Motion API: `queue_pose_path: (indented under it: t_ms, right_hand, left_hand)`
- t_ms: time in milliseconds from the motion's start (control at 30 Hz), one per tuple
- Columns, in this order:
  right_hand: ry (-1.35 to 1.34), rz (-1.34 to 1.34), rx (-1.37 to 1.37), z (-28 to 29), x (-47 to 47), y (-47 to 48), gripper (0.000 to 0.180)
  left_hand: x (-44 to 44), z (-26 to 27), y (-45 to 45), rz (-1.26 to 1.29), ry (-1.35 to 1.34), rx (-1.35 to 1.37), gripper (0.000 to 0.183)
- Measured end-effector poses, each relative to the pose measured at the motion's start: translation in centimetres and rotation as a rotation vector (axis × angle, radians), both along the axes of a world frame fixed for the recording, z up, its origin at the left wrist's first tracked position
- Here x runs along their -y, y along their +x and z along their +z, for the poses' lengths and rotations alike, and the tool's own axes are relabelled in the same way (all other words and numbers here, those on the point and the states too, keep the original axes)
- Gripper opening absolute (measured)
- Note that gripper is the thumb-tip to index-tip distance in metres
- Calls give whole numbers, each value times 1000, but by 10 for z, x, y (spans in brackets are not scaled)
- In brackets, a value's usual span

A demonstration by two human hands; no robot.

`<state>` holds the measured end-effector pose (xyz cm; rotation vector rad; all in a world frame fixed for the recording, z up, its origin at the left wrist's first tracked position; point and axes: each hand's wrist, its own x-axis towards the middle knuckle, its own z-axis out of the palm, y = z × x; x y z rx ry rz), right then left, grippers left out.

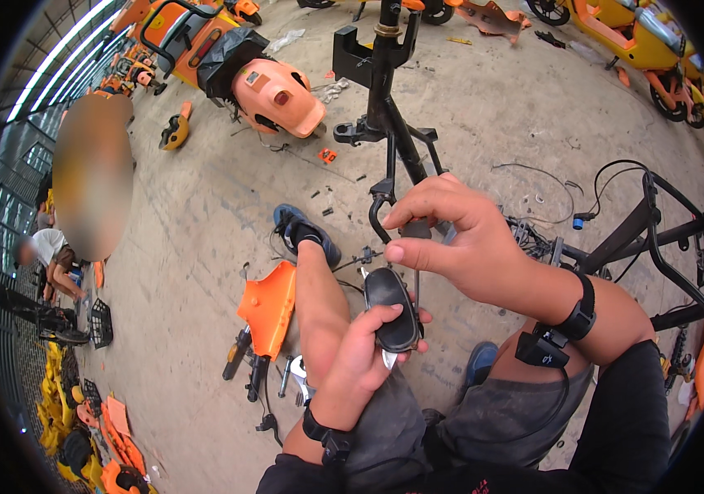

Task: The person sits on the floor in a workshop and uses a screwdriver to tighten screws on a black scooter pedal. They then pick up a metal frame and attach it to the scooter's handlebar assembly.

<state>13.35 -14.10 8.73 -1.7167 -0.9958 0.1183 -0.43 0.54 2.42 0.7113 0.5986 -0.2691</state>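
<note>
My left hand (pixel 367 346), low in front of me, grips a black oval part (pixel 392 309) with a glossy face; silvery pieces stick out at its upper and lower ends. Above it, my right hand (pixel 463 238) pinches a small dark piece (pixel 416 230) between thumb and fingers. A thin dark rod or cable (pixel 417 284) runs from below that piece down past the oval part's right side. Just beyond my hands stands a black metal frame with a steering tube (pixel 382 80). What the small dark piece is, I cannot tell.
An orange plastic panel (pixel 270 309) lies left of my leg, with black fork tubes (pixel 257 376) and a wrench (pixel 298 373) beside it. A black tubular frame (pixel 617 234) is at the right. Orange scooters (pixel 278 92) stand beyond. A co-worker (pixel 49 247) bends at the far left.
</note>
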Motion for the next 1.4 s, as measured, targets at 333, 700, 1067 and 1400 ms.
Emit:
queue_pose_path:
  t_ms: [333,700,1067,1400]
  right_hand:
    - [269,191,-400,-11,-5,-5,36]
    - [22,-87,-259,-4,-3,-2,48]
    - [6,-96,-132,-1,-5,-7,25]
    - [153,102,-479,-5,-6,-10,31]
  left_hand:
    - [-14,-17,-3,-76,-94,66,38]
    - [-12,-16,-5,-114,-109,42,40]
    - [-14,-29,-4,-75,-91,62,37]
    - [-14,-32,-4,-76,-110,99,30]
